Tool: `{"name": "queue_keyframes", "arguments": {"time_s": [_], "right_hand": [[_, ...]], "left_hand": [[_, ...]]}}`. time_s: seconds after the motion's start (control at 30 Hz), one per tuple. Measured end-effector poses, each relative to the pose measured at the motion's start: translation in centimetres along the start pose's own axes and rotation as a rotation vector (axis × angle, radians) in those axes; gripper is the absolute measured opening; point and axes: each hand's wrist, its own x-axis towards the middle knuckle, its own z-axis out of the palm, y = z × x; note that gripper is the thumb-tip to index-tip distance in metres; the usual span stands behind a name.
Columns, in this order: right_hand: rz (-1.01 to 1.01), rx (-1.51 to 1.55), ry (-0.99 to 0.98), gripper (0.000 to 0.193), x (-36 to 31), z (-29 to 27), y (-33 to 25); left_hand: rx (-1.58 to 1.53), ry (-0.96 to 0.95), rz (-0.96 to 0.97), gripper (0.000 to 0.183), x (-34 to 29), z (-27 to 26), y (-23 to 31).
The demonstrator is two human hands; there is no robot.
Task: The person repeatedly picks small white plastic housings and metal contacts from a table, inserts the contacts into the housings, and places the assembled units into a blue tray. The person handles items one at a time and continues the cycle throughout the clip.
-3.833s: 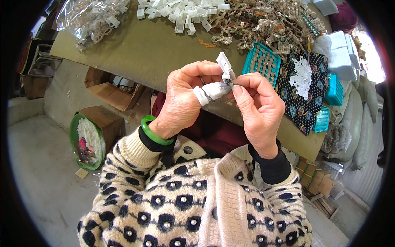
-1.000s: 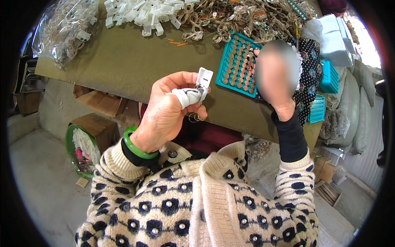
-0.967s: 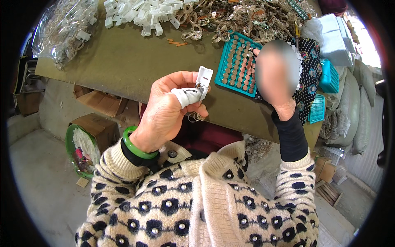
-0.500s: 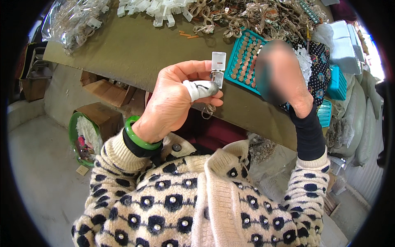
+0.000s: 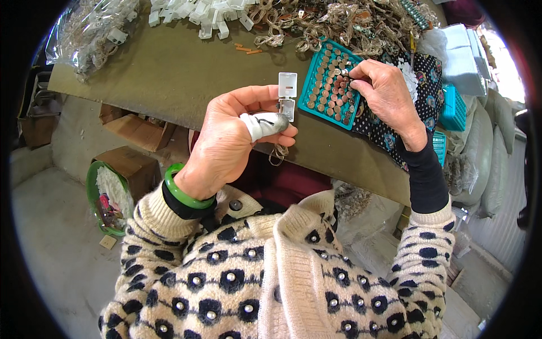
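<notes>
My left hand (image 5: 223,127) grips a small translucent white plastic battery case (image 5: 287,97) between thumb and fingers, its hinged lid swung up. A white wrap with a dark grey tip covers the left thumb. Below those fingers dangles a thin looped wire (image 5: 278,153). At the right, my right hand (image 5: 387,93) is over a teal tray (image 5: 307,101) holding rows of small round button cells (image 5: 330,85), coppery and silvery. Its thumb and index finger are drawn together at the cells on the tray's right side; whatever is between the fingertips is too small to make out.
Translucent white cases (image 5: 206,14) lie heaped at the far edge, beside a tangle of wire bundles (image 5: 327,22). Thin orange strips (image 5: 247,50) rest nearby. A clear bag (image 5: 93,37) fills the far left; a patterned dark cloth (image 5: 432,93) and teal baskets (image 5: 453,108) are right.
My right hand, blurred before, has come to rest with its fingertips at the tray's button cells. My left hand still holds the opened case. The whole view has shifted slightly.
</notes>
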Motion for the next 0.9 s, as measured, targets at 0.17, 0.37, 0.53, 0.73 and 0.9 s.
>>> {"name": "queue_keyframes", "arguments": {"time_s": [0.17, 0.37, 0.53, 0.73, 0.9], "right_hand": [[0.073, -0.01, -0.006, 0.011, -0.3, 0.0, 0.0], [-0.026, -0.127, 0.133, 0.009, -0.7, 0.8, -1.3], [0.015, 0.064, 0.308, 0.01, -2.7, 0.3, -6.2], [-0.206, 0.181, 0.501, 0.022, -3.2, 5.0, -10.4], [-0.229, 0.193, 0.534, 0.023, -3.2, 6.9, -10.7]], "left_hand": [[-0.044, -0.036, 0.032, 0.038, 0.1, -0.2, -0.2], [-0.029, -0.049, 0.094, 0.036, 0.3, -0.3, -0.2], [0.037, 0.002, 0.102, 0.034, 0.1, -0.1, -0.2], [0.103, -0.005, 0.13, 0.031, -0.1, 0.5, -0.5], [0.133, -0.023, 0.163, 0.031, -0.6, 0.6, -0.7]]}}
